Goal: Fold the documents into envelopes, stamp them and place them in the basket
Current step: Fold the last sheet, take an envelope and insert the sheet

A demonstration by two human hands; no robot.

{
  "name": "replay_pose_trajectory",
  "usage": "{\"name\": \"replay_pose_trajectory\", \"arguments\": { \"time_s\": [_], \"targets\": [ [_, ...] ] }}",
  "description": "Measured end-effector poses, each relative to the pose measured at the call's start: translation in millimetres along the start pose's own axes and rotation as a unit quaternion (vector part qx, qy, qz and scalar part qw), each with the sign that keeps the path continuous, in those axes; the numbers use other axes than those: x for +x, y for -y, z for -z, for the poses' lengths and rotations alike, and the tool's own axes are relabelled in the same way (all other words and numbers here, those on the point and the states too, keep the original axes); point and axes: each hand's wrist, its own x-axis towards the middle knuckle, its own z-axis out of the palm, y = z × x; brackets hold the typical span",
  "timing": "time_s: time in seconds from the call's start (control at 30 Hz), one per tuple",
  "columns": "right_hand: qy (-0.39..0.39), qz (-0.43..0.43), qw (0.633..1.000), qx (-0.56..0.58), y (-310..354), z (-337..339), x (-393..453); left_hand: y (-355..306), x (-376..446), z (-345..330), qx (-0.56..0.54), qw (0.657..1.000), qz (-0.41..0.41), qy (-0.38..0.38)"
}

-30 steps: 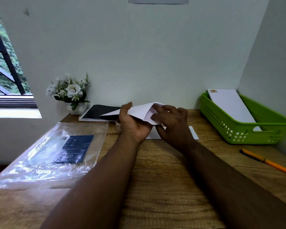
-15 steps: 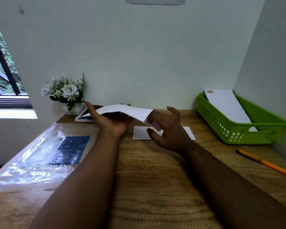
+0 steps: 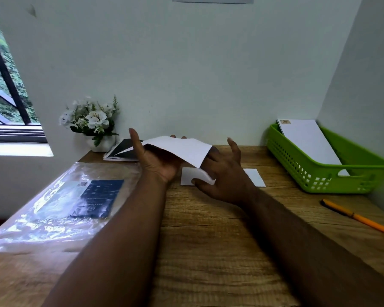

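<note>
Green basket [image 3: 302, 165] with stamped envelope [image 3: 308, 140]

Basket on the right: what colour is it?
Bright green basket, seen clearly in the head view.

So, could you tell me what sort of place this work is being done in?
Probably a small home or office desk set in a corner by a window: a wooden desk against plain walls, a spiral notebook beside a pot of white flowers, and a green basket holding a stamped envelope.
</note>
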Motion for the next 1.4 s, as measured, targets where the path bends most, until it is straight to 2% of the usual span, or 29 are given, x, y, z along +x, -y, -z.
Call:
{"name": "replay_pose_trajectory", "arguments": {
  "time_s": [0.17, 0.27, 0.43, 0.53, 0.6, 0.67, 0.77, 0.87, 0.93, 1.0, 1.07, 1.13, 1.17, 1.2, 1.27, 1.3, 1.33, 1.4],
  "targets": [
    [-0.001, -0.024, 0.999, -0.031, 5, -1, 3, 2, 3, 3, 0.003, 1.0, 0.015, 0.022],
    [-0.009, -0.024, 1.0, -0.016, 4, -1, 3, 0, 5, 5, 0.011, 1.0, 0.019, 0.009],
    [0.055, 0.006, 0.998, -0.014, -1, 1, 0, -25, 11, 17, -0.051, 0.997, -0.022, -0.054],
    [0.081, 0.022, 0.996, -0.017, 2, -1, 0, -39, 9, 22, -0.054, 0.994, -0.063, -0.065],
    [0.076, 0.029, 0.996, -0.032, 3, -2, 1, -36, 8, 17, -0.047, 0.995, -0.069, -0.05],
    [0.075, 0.023, 0.996, -0.049, -1, -3, 2, -20, 7, 8, -0.042, 0.998, -0.054, -0.004],
    [0.085, -0.002, 0.994, -0.062, -6, -6, 1, 10, 0, -4, -0.023, 0.997, 0.021, 0.064],
    [0.087, -0.009, 0.994, -0.063, -8, -7, 1, 23, -5, -8, -0.014, 0.996, 0.054, 0.069],
    [0.074, 0.014, 0.996, -0.05, -6, -6, 0, 22, -2, -6, -0.027, 0.999, 0.027, 0.036],
    [0.026, 0.017, 0.999, 0.036, -1, 1, 1, 17, 1, -1, -0.036, 0.999, -0.015, 0.011],
    [-0.056, -0.043, 0.983, 0.169, -1, 11, 1, 10, 4, 4, -0.044, 0.999, -0.028, 0.002],
    [-0.113, -0.126, 0.96, 0.225, -11, 22, 0, 5, 6, 8, -0.05, 0.998, -0.033, -0.007],
    [-0.093, -0.172, 0.953, 0.233, -18, 27, -1, 3, 7, 10, -0.052, 0.998, -0.038, -0.012],
    [-0.029, -0.211, 0.95, 0.23, -26, 30, -4, 2, 7, 12, -0.054, 0.998, -0.04, -0.014],
    [0.164, -0.256, 0.932, 0.197, -40, 30, -10, 2, 8, 14, -0.058, 0.997, -0.037, -0.016],
    [0.245, -0.275, 0.912, 0.182, -45, 27, -15, 3, 9, 15, -0.063, 0.997, -0.031, -0.011],
    [0.299, -0.293, 0.891, 0.174, -48, 24, -19, 4, 10, 16, -0.069, 0.997, -0.024, 0.0],
    [0.32, -0.317, 0.877, 0.171, -50, 19, -22, 4, 12, 19, -0.079, 0.996, -0.014, 0.03]
  ]
}}
